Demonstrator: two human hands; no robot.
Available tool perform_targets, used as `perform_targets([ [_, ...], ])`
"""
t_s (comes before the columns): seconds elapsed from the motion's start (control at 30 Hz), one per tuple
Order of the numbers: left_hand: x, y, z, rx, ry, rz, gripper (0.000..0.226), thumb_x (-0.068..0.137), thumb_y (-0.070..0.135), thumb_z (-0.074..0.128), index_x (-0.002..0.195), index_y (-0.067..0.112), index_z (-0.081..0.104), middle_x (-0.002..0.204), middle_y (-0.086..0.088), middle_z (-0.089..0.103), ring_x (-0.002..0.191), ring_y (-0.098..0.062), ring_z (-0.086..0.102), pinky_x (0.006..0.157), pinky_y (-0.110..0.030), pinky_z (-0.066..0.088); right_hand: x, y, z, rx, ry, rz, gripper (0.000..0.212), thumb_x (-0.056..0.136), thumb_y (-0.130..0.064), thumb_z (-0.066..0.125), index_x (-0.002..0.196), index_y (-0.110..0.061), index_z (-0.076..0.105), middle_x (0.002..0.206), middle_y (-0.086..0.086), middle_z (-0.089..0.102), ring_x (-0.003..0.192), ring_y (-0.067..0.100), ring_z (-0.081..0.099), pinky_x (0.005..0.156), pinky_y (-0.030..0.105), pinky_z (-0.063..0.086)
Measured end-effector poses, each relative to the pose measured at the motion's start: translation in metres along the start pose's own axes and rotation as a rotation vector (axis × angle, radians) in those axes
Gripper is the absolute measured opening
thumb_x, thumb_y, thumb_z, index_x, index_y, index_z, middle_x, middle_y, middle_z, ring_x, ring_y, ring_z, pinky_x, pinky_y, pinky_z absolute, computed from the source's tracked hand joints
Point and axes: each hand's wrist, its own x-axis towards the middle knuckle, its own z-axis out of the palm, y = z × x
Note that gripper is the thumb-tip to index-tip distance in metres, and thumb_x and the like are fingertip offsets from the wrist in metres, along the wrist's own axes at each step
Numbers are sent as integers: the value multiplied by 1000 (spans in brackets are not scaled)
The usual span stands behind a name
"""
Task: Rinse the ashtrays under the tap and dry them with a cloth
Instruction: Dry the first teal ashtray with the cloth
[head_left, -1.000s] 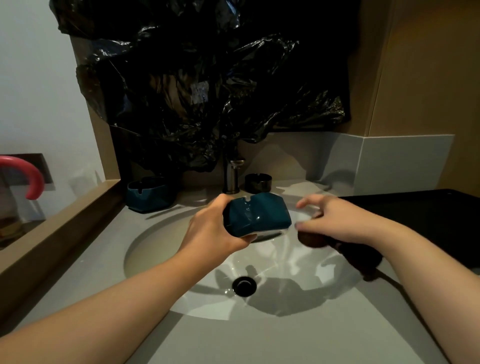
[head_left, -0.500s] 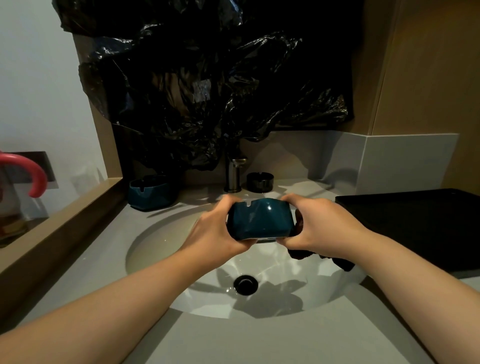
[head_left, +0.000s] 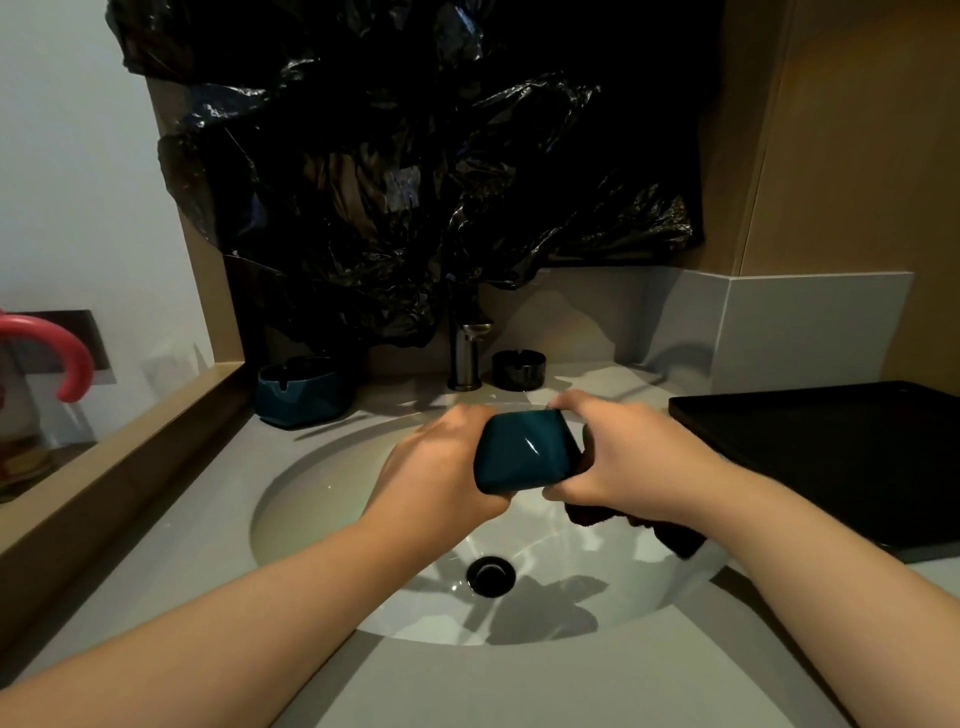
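Ashtray (head_left: 524, 449), teal, is held over the basin (head_left: 337, 499), in front of the tap (head_left: 469, 353) and not under it; no water seen running. Left hand (head_left: 436, 467) grips its left end, fingers curled behind, thumb below. Right hand (head_left: 639, 457) is curled round a dark cloth (head_left: 680, 535) and presses it to the ashtray's right side; the cloth's loose end hangs below the wrist. Change: 1 s ago the right hand is apart from the ashtray, cloth low over the basin; 0.5 s ago it closes on the right end, rim notches up. Now the ashtray is rolled away so a smooth glossy face points at the camera, notches out of view. Judgement: drying is under way on this piece and it is being turned to reach the next face. 2 more wait at the back edge: teal ashtray (head_left: 298, 389) left of the tap, black ashtray (head_left: 518, 369) just right. Whether those are rinsed, cannot tell.
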Motion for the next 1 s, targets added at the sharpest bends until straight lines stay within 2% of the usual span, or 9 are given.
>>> perform_targets([
  [0.07, 1, -1, 1, -22, -25, -35, 60, 75, 36, 75, 125, 37, 43, 110, 13, 56, 90, -7, 46, 74, -21, 46, -1, 6, -13, 390, -76, 126, 46, 71, -48, 75, 111, -41, 54, 84, -7, 67, 70, 9, 67, 57, 22, 55],
  [0.13, 1, -2, 2, -20, -47, -33, 60, 75, 35, 75, 126, 37, 42, 111, 14, 54, 92, -7, 47, 78, -23, 49, 1, 13, -22, 612, 118, 161, 27, 73, -47, 72, 97, -35, 67, 90, -2, 68, 79, 11, 66, 62, 20, 52],
  [0.2, 1, -2, 2, -28, -56, -39, 60, 75, 36, 75, 125, 38, 42, 110, 15, 53, 93, -7, 47, 78, -23, 49, 2, 13, -20, 725, 350, 166, 15, 77, -40, 71, 87, -29, 68, 88, -3, 66, 78, 12, 62, 54, 17, 49],
  [0.27, 1, -2, 3, -13, -58, -39, 58, 74, 37, 75, 122, 38, 43, 105, 15, 53, 90, -8, 48, 76, -22, 48, 2, 4, -7, 646, 402, 103, 15, 79, -35, 71, 91, -30, 64, 92, -8, 59, 79, 10, 58, 47, 12, 46],
  [0.4, 0, 0, 5, 24, -40, -26, 53, 74, 40, 72, 119, 34, 45, 97, 15, 55, 87, -9, 53, 72, -21, 42, -1, -21, 25, 284, 343, -158, 30, 82, -38, 67, 111, -35, 62, 101, -15, 48, 90, 5, 51, 70, 15, 45],
  [0.47, 1, -1, 6, 24, -27, -42, 54, 74, 40, 72, 120, 33, 45, 94, 15, 54, 87, -10, 54, 72, -21, 44, 1, -25, 34, 225, 395, -246, 31, 84, -35, 66, 114, -29, 65, 102, -12, 50, 91, 8, 51, 76, 24, 47],
  [0.67, 2, -5, 7, 11, -43, -90, 60, 70, 40, 77, 121, 37, 46, 100, 13, 59, 90, -11, 55, 78, -26, 52, 8, -7, 33, 251, 481, -20, 30, 93, -32, 54, 120, -24, 64, 101, -12, 47, 90, 9, 50, 82, 24, 46],
  [0.87, 2, -3, 7, -1, 3, -84, 57, 72, 45, 74, 122, 35, 47, 100, 14, 61, 92, -12, 59, 73, -23, 47, -1, -27, 41, 80, 493, -293, 30, 87, -32, 61, 115, -24, 65, 103, -7, 53, 92, 11, 50, 70, 30, 51],
  [1.0, 2, -7, 9, -17, -3, -95, 59, 70, 43, 78, 119, 36, 47, 94, 17, 57, 87, -9, 55, 69, -19, 44, 8, -11, 38, 340, 480, -1, 27, 93, -31, 54, 117, -25, 64, 104, -7, 54, 87, 11, 55, 74, 28, 52],
])
